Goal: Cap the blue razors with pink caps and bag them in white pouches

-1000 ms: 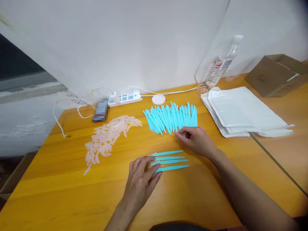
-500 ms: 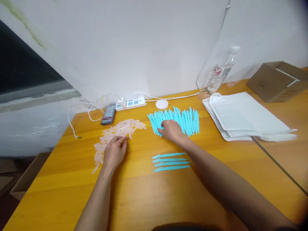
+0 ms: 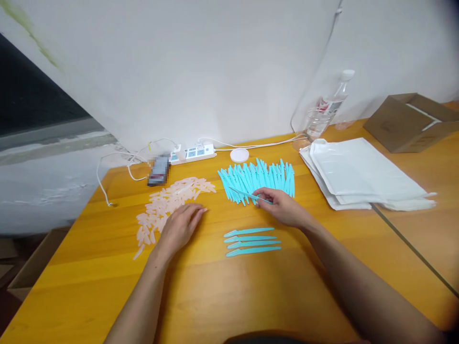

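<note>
Right hand (image 3: 283,206) is pinching one teal plastic stick (image 3: 248,194) by its end, just lifted off the front edge of the teal stick pile (image 3: 258,179) at frame centre. Left hand (image 3: 182,225) lies flat with fingers loosely spread, fingertips on the lower edge of the translucent pink cap pile (image 3: 172,203) to the left; can't tell if it has actually grabbed a cap.

Below the right hand, four teal sticks (image 3: 252,241) lie lined up side by side on the orange counter (image 3: 272,296). Looks like the pick-up step: one stick in hand, a cap being fished for. Next move probably needs the left to isolate a single cap.

Further out: white bags (image 3: 358,172) to the right, power strip (image 3: 192,153) by the wall, water bottle (image 3: 328,107) upper right.
</note>
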Action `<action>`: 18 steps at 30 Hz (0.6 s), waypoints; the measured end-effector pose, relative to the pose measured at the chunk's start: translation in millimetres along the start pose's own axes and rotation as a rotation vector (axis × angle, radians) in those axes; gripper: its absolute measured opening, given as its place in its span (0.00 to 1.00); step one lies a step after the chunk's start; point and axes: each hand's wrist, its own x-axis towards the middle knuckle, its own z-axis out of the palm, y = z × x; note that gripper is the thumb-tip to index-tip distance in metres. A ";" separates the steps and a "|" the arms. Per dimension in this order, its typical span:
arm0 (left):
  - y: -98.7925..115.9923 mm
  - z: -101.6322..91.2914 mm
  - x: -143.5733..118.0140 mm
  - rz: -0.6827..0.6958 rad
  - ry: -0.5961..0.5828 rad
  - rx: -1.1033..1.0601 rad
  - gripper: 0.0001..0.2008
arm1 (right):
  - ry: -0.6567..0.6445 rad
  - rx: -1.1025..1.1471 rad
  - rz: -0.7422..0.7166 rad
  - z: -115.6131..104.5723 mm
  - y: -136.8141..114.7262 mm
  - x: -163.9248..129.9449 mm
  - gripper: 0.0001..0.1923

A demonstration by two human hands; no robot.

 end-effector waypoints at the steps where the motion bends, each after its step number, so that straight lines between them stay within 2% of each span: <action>1: 6.4 3.5 -2.0 -0.079 -0.003 -0.154 0.16 | 0.030 -0.042 -0.036 2.0 2.9 -5.6 0.14; 5: 29.0 19.9 -6.5 -0.349 0.089 -0.694 0.22 | 0.123 -0.141 -0.249 17.4 9.7 -17.4 0.15; 8: 34.9 29.8 -8.7 -0.417 0.141 -0.811 0.24 | 0.141 -0.159 -0.398 27.8 11.5 -18.7 0.15; 11: 34.1 36.3 -12.6 -0.351 0.134 -0.759 0.19 | 0.131 -0.138 -0.436 31.9 10.7 -18.9 0.14; 14: 34.6 39.4 -15.6 -0.229 0.125 -0.672 0.13 | 0.102 -0.109 -0.384 31.2 8.6 -19.7 0.13; 18: 38.9 42.3 -15.5 -0.154 0.124 -0.619 0.11 | 0.071 -0.098 -0.316 28.8 8.6 -20.1 0.13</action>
